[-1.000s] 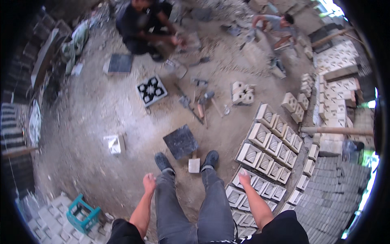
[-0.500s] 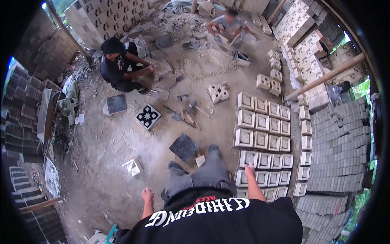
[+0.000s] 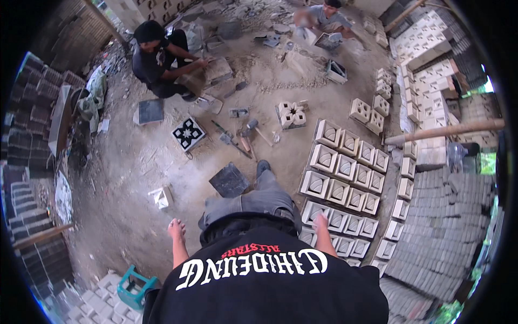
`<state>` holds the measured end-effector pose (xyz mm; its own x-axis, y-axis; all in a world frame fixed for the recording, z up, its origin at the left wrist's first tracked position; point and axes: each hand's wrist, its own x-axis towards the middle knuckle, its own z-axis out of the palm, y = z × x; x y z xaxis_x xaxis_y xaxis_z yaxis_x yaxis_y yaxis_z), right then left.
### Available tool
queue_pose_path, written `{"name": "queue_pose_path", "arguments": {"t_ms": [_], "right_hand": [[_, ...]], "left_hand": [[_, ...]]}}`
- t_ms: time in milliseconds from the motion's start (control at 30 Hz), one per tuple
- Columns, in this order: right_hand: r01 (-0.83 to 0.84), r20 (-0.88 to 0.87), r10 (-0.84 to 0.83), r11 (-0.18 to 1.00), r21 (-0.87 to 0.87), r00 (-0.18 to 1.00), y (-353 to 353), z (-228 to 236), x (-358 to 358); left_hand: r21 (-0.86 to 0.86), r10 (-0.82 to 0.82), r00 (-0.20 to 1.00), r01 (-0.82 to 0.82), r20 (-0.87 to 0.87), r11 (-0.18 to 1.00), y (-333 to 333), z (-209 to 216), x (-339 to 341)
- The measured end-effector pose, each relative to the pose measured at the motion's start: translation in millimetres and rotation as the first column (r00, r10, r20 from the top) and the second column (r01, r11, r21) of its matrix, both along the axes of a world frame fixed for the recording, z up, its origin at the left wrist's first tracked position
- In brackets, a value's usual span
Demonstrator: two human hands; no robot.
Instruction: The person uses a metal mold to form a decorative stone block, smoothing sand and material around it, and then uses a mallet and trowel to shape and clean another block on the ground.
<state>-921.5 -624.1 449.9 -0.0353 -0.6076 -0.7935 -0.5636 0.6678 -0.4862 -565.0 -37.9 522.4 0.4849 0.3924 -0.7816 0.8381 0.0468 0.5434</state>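
Note:
My left hand [image 3: 176, 229] hangs beside my hip, its fingers loosely curled but apart, with nothing seen in them. The nearest thing to it is a small whitish block [image 3: 160, 197] on the ground. On my other side, my right hand [image 3: 321, 221] hangs in front of the near rows of pale molded blocks [image 3: 315, 184]; its fingers are mostly hidden, and I cannot make out whether it touches a block. Ahead of my legs lies a dark square board [image 3: 229, 180]. One shoe [image 3: 263, 166] shows beyond my trousers.
A black-and-white patterned tile mold [image 3: 188, 134], a mallet [image 3: 260, 132] and a cut-out block [image 3: 292, 114] lie ahead. Two people crouch farther off, one [image 3: 162, 62] working at a mold. Grey tiles [image 3: 448, 227] are stacked at right; a teal stool [image 3: 134, 289] stands behind left.
My view has turned and tilted, bringing the teal stool into sight. My body has shifted forward, and one shoe is no longer seen. The far person's hands have moved to a dark mold.

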Motion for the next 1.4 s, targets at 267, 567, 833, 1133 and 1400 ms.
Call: {"name": "queue_pose_path", "arguments": {"t_ms": [267, 567, 833, 1133, 1400], "right_hand": [[-0.239, 0.138, 0.243, 0.97, -0.04, 0.96, -112.5, 82.9, 159.4], [-0.465, 0.16, 0.458, 0.885, 0.008, 0.875, -158.0, 57.5, 233.4], [-0.76, 0.317, 0.745, 0.642, -0.101, 0.587, -71.2, 48.7, 364.7], [-0.839, 0.351, 0.82, 0.524, -0.147, 0.451, -56.0, 54.9, 417.7], [-0.742, 0.29, 0.696, 0.664, 0.09, 0.657, -54.6, 86.9, 434.9]], "left_hand": [[0.217, -0.05, 0.981, 0.008, 0.186, 0.976, -47.4, -50.6, -154.9], [0.029, 0.231, 0.968, -0.229, -0.099, 0.973, -142.9, 43.4, -142.8], [0.209, -0.162, 0.959, 0.114, 0.231, 0.971, -175.2, 85.7, 56.1], [0.121, -0.6, 0.749, 0.593, 0.28, 0.796, -312.6, 92.4, 179.1], [0.058, -0.623, 0.73, 0.635, 0.281, 0.77, -310.7, 56.0, 199.2]]}}
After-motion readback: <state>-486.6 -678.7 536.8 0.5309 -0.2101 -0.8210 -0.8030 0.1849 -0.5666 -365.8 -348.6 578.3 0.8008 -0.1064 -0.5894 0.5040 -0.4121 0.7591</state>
